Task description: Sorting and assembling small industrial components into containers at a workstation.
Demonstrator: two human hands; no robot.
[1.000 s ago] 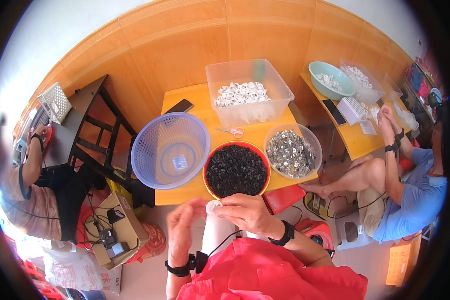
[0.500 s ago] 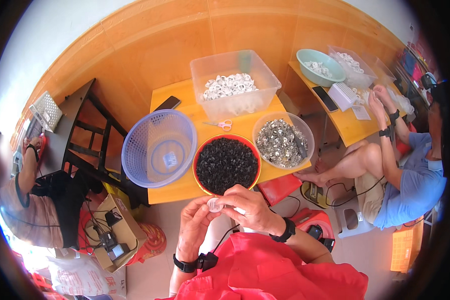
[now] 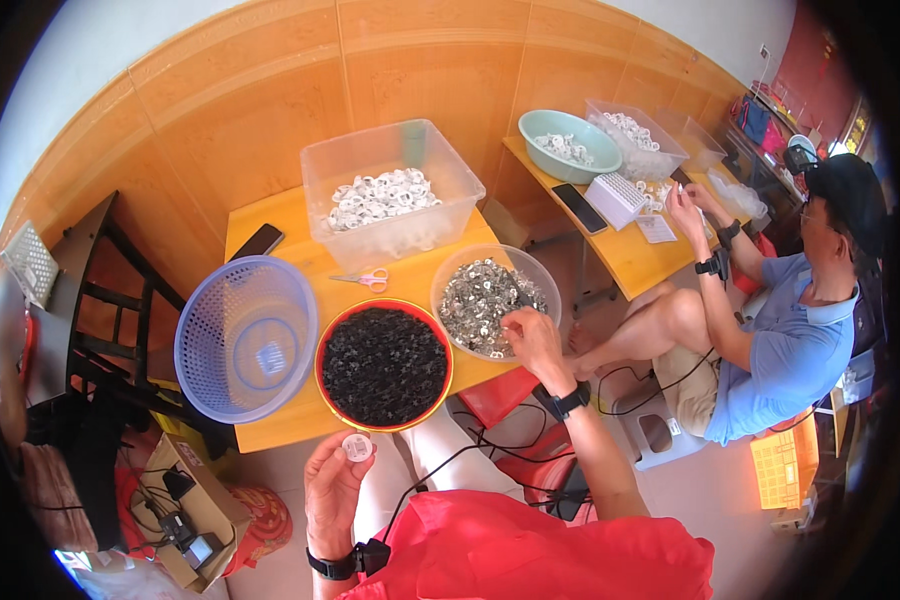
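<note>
Pinched between the fingers of my left hand [image 3: 332,484] is a small round white plastic piece [image 3: 357,447], held below the near edge of the table [image 3: 262,432]. My right hand [image 3: 535,345] reaches over the near right rim of a clear round tub [image 3: 545,298] full of small shiny metal parts [image 3: 485,295]. Its fingers are curled together at the parts; whatever they grip is hidden. Between my hands stands a red bowl with a yellow rim [image 3: 323,378], filled with small black pieces [image 3: 385,365].
A purple basket [image 3: 205,340] stands left, a clear bin [image 3: 395,232] of white rings behind. Scissors [image 3: 372,279] and a phone [image 3: 257,241] lie on the table. A co-worker [image 3: 780,320] sits right at another table [image 3: 630,262]; a cable [image 3: 450,450] crosses my lap.
My right hand has left the white piece and moved right to the tub of metal parts. My left hand keeps the piece. The whole view has shifted toward the right.
</note>
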